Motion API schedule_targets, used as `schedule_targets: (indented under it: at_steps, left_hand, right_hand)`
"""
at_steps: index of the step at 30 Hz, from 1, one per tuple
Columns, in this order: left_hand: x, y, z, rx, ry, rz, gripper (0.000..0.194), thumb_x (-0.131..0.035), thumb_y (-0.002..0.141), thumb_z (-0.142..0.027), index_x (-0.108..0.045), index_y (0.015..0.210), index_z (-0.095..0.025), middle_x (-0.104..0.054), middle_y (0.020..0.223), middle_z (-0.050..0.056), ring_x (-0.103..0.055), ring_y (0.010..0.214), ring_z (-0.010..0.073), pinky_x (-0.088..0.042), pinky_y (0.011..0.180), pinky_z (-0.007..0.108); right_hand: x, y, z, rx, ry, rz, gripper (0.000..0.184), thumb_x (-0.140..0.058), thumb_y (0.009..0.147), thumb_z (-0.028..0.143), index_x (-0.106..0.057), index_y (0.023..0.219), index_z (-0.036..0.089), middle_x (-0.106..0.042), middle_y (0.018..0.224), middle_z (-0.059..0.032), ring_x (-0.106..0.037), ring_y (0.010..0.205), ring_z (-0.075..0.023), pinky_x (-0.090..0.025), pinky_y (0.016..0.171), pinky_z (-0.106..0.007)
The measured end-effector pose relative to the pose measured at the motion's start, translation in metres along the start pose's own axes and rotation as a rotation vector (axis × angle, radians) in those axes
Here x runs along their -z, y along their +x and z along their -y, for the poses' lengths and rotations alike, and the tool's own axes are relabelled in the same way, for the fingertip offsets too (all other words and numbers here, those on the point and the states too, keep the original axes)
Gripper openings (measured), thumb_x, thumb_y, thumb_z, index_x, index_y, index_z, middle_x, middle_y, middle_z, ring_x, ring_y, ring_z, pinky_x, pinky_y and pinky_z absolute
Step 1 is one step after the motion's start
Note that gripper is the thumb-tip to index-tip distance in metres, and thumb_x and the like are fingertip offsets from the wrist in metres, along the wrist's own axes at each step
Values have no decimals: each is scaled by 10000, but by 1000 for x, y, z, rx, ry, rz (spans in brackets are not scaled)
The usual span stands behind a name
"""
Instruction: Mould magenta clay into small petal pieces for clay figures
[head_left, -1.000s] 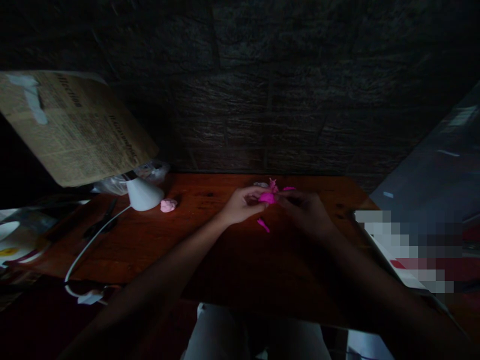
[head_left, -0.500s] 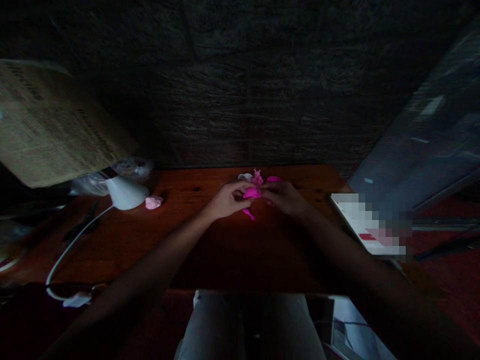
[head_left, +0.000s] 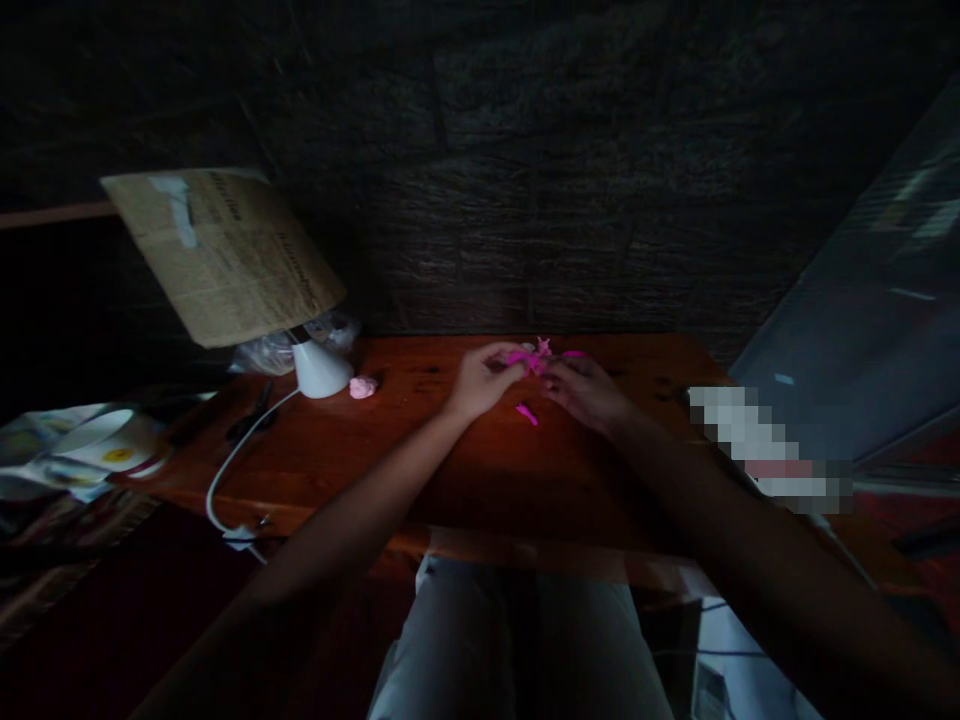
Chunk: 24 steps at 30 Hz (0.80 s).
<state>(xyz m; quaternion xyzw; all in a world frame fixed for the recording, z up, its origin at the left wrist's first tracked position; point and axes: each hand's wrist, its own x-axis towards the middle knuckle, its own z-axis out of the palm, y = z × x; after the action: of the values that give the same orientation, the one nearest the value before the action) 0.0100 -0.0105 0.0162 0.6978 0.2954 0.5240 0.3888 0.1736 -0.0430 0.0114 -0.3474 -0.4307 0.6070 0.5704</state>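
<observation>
My left hand (head_left: 480, 385) pinches a bright pink lump of modelling clay (head_left: 519, 358) between thumb and fingers above the wooden table. My right hand (head_left: 589, 393) meets it from the other side, fingers curled in and touching the clay's right end. Just behind the hands stands a small pink clay shape with points on top (head_left: 544, 345). Beyond my right fingers lies another bright pink piece (head_left: 575, 353), partly covered. A thin strip of pink clay (head_left: 527, 413) rests on the table in front of the hands. Blur and dim light hide the exact finger contact.
A lamp with a white base (head_left: 321, 372) and brown paper shade (head_left: 232, 260) stands left, its cord (head_left: 225, 470) hanging over the edge. Beside it are a pale pink lump (head_left: 363, 387), dark scissors (head_left: 251, 415) and a white container (head_left: 112, 440). A dark wall (head_left: 480, 200) rises behind.
The view has turned left, bringing in the whole lampshade and the white container. The clay between my hands shows a more uneven outline, and the thin strip appears fully uncovered.
</observation>
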Motion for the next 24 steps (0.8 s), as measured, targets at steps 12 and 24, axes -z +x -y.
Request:
schedule_targets:
  at_steps: [12, 24]
  left_hand:
    - [-13, -8, 19, 350, -418, -92, 236, -736, 711, -264, -733, 918, -151, -742, 958, 51, -647, 761, 111, -497, 597, 181]
    - [-2, -6, 14, 208, -409, 130, 316, -809, 688, -309, -692, 930, -143, -730, 958, 51, -668, 820, 149, -516, 701, 250]
  right_hand:
    - [2, -3, -1, 103, -180, -106, 330, -836, 585, 467, -690, 737, 213, -621, 705, 24, -480, 603, -90, -449, 632, -268]
    - [1, -6, 8, 26, -54, -143, 314, -898, 528, 398, -681, 659, 214, -603, 663, 23, -411, 549, -76, -386, 523, -235]
